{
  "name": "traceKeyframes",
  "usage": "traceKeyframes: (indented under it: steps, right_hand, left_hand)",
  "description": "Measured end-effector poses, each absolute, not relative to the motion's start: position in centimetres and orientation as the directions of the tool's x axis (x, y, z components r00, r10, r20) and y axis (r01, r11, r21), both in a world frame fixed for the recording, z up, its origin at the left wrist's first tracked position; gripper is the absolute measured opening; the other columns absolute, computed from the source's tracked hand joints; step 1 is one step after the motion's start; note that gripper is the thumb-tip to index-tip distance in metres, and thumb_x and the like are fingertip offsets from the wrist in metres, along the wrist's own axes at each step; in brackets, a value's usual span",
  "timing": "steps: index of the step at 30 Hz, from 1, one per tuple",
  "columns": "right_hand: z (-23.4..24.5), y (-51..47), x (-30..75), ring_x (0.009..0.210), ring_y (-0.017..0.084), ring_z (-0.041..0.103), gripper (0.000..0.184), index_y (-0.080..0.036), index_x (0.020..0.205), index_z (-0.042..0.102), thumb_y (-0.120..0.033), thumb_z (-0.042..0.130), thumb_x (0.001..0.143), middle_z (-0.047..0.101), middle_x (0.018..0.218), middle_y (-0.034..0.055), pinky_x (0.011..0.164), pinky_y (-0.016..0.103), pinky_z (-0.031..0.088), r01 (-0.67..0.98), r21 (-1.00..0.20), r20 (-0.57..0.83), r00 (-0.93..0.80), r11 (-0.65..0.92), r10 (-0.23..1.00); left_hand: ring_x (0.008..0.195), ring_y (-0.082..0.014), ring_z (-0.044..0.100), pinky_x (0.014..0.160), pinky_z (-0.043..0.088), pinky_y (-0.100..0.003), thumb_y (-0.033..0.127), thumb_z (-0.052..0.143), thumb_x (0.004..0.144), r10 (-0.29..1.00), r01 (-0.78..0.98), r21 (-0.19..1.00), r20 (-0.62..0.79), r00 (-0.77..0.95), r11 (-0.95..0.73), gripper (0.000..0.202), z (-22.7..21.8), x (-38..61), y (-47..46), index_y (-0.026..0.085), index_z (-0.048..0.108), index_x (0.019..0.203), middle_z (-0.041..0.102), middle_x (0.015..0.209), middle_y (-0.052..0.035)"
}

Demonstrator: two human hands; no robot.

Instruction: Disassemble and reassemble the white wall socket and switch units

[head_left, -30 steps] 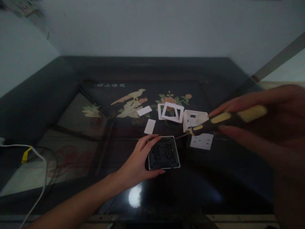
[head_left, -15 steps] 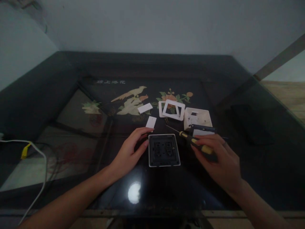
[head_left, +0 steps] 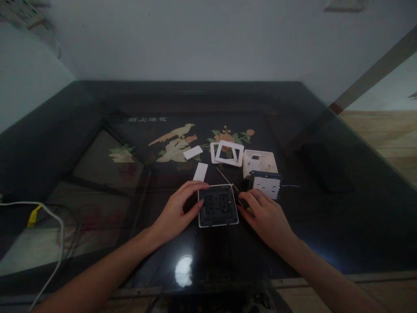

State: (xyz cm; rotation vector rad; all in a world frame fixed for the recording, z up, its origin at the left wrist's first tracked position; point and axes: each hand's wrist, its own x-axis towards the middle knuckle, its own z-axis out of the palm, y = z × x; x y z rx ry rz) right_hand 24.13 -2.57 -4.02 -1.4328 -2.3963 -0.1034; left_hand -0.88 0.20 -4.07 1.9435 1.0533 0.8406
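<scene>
A square switch module (head_left: 218,208) lies back side up on the dark glass table (head_left: 325,226), its black inner parts showing inside a white rim. My left hand (head_left: 177,212) grips its left edge, fingers over the top corner and thumb against the side. My right hand (head_left: 265,216) rests at the module's right edge, fingers curled over a screwdriver. Only the thin metal shaft (head_left: 225,178) shows, pointing up and left from under the fingers. The handle is hidden.
Behind the module lie a white frame (head_left: 227,153), a white back box (head_left: 259,162), a socket plate (head_left: 267,185) and two small white covers (head_left: 193,152) (head_left: 200,171). A white cable (head_left: 52,217) with a yellow clip runs along the left. A dark flat object (head_left: 325,169) lies at right.
My right hand came down from close to the camera to the table with the screwdriver, then slid left to the module's right edge. My left hand closed on the module's left edge.
</scene>
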Motion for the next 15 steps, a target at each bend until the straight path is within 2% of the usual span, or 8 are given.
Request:
traceKeyframes:
  steps: [4,8,12,15]
  right_hand:
    - [-4.2,-2.5,24.3,0.082,0.025,0.068,0.013,-0.016,0.100,0.060,-0.015,0.058,0.088,0.070,0.092,0.0106,0.068,0.037,0.058,0.862,-0.109,0.320,-0.442,0.496,0.838]
    - [-4.2,-2.6,24.5,0.082,0.025,0.069,0.013,-0.016,0.101,0.061,-0.014,0.056,0.089,0.071,0.095,0.0113,0.068,0.038,0.059,0.857,-0.111,0.315,-0.450,0.503,0.836]
    - [-3.9,-2.8,24.5,0.081,0.025,0.069,0.016,-0.015,0.103,0.060,-0.013,0.054,0.089,0.071,0.098,0.0121,0.063,0.038,0.059,0.852,-0.120,0.310,-0.455,0.509,0.835]
    - [-3.8,-3.0,24.7,0.086,0.026,0.070,0.018,-0.016,0.105,0.061,-0.014,0.056,0.087,0.069,0.107,0.0137,0.067,0.040,0.060,0.850,-0.135,0.324,-0.448,0.509,0.833]
  left_hand:
    - [0.114,-0.0221,0.059,0.099,0.050,-0.042,0.020,0.054,0.092,0.865,0.424,0.807,0.198,0.460,-0.410,0.028,-3.6,-1.1,0.3,0.022,0.057,0.120,0.062,0.119,-0.0083]
    - [0.114,-0.0208,0.059,0.102,0.047,-0.040,0.020,0.052,0.094,0.859,0.514,0.716,0.242,0.452,-0.472,0.023,-1.8,-1.4,1.1,0.022,0.061,0.115,0.062,0.120,-0.0073]
    - [0.102,-0.0180,0.064,0.091,0.051,-0.033,0.019,0.049,0.095,0.805,0.569,0.601,0.238,0.543,-0.561,0.020,-0.1,-0.4,4.1,0.020,0.064,0.109,0.068,0.107,-0.0053]
    - [0.092,-0.0177,0.065,0.083,0.052,-0.032,0.017,0.052,0.092,0.757,0.633,0.441,0.195,0.624,-0.636,0.017,-0.5,1.4,7.4,0.018,0.065,0.103,0.069,0.100,-0.0049]
